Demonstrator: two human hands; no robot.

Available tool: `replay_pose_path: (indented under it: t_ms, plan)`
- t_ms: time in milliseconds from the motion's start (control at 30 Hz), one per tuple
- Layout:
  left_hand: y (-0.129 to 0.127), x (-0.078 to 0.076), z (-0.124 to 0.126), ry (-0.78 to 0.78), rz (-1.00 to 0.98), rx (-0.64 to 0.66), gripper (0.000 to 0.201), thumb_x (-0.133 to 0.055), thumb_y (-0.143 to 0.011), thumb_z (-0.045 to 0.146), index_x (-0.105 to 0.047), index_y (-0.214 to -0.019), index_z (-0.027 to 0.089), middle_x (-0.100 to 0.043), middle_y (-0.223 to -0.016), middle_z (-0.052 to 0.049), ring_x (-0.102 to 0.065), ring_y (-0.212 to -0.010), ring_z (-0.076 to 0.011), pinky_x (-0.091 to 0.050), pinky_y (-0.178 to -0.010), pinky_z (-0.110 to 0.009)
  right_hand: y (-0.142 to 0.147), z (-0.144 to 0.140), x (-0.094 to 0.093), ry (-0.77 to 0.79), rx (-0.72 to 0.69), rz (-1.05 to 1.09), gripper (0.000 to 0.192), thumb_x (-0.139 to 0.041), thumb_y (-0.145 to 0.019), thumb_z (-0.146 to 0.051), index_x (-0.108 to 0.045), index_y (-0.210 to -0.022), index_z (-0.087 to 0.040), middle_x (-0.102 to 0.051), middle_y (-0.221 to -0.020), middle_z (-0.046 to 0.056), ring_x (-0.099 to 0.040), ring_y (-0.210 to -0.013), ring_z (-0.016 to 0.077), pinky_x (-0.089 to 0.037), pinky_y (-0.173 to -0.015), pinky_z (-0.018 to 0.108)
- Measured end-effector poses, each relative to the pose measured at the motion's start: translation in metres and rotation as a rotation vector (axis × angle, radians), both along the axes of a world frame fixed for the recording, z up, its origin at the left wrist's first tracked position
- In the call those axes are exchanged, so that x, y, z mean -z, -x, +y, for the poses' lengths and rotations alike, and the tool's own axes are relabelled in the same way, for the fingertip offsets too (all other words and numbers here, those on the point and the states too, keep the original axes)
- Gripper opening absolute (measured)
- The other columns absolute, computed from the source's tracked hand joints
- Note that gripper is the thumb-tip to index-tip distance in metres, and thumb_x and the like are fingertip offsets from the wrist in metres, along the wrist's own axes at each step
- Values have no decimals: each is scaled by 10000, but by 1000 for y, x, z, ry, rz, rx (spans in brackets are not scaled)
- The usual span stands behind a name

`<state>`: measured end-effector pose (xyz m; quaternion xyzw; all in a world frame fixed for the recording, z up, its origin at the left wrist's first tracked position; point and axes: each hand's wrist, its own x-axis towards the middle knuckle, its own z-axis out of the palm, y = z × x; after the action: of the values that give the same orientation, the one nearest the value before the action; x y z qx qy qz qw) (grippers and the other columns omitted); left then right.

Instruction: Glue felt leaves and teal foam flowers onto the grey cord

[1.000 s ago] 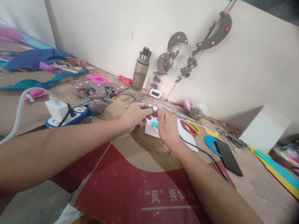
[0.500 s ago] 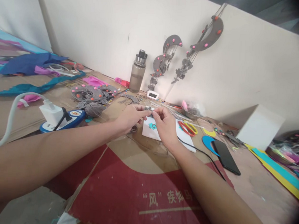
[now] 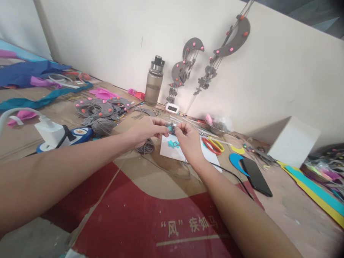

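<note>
Head view puts both of my hands together at the middle of the frame, above the bench. My left hand and right hand meet fingertip to fingertip on a small felt piece, the fingers of each pinched shut on it from opposite sides. The piece is held in the air just over a white card that carries a teal cut-out.

To my eye, doing this well means keeping both pinches light and close to the edges, so the soft felt is not crushed or twisted, and keeping the wrists low and steady so the small part stays in sight between the fingertips. A slip would drop it among the scraps below.

The felt piece is tiny, grey with a touch of teal, soft-looking and irregular in outline; its exact shape is too small to tell. A loose bundle of grey yarn lies under my left hand, and red and yellow scissors sit just right of the card.
</note>
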<state>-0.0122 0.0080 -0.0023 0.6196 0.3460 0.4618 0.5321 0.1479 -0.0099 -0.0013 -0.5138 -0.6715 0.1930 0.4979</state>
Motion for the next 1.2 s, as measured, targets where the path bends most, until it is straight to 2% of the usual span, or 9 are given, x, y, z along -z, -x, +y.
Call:
replay_pose_path:
  t_ms: [333,533,700,767,833,933,1033,1200]
  plan:
    - [2,6,6,-38,43,-102,170,-696,-671,291,-678,-739,136,-686,-685,-60,-577,-583,-113,-431,-544,-226,-3,3,3,23,-89,75,198,-562,-771,-349,-612,-834,-169,-604,-715,-6,-503,-607,109,-396,-583,239]
    - [1,4,3,-56,71,-120,171,-694,-678,293,-665,-734,134,-689,-674,-58,-582,-560,-105,-441,-543,-218,-2,2,1,33,-89,61,196,-562,-762,-346,-620,-816,-167,-623,-717,3,-516,-608,114,-402,-579,239]
    - [1,-2,-5,-118,174,-105,166,-673,-691,301,-677,-737,142,-693,-681,-50,-604,-585,-120,-438,-536,-211,0,-1,2,-12,-12,-55,124,-546,-743,-290,-598,-758,-179,-587,-643,-11,-491,-570,113,-383,-551,237]
    - [1,-5,-9,-147,241,-100,142,-677,-682,280,-679,-728,146,-676,-653,-29,-582,-553,-108,-417,-506,-200,1,-1,3,-50,42,-122,67,-549,-717,-247,-583,-722,-189,-564,-608,-23,-478,-552,110,-374,-545,237]
    - [2,-6,-9,-142,266,-106,123,-687,-669,264,-668,-705,148,-642,-608,-8,-540,-497,-89,-389,-465,-193,1,-1,4,-42,31,-124,57,-548,-713,-236,-584,-709,-191,-565,-609,-24,-476,-547,107,-373,-541,237]
    - [2,-1,-3,-50,140,-112,129,-685,-678,263,-638,-676,142,-616,-590,-8,-509,-463,-76,-387,-442,-192,-1,2,5,43,-99,-3,141,-539,-751,-292,-619,-789,-182,-591,-672,-12,-486,-569,106,-387,-545,237]
    - [2,6,6,29,6,-119,128,-703,-661,228,-625,-693,131,-625,-618,-27,-556,-517,-93,-429,-471,-200,-2,5,5,94,-197,105,238,-538,-770,-327,-624,-931,-175,-606,-746,-2,-498,-604,106,-404,-567,237]
    - [1,9,8,60,-63,-94,156,-726,-649,207,-609,-719,131,-636,-642,-30,-613,-584,-118,-494,-541,-228,-2,6,10,24,-149,82,206,-555,-779,-332,-611,-909,-182,-630,-798,9,-550,-684,124,-433,-642,256]
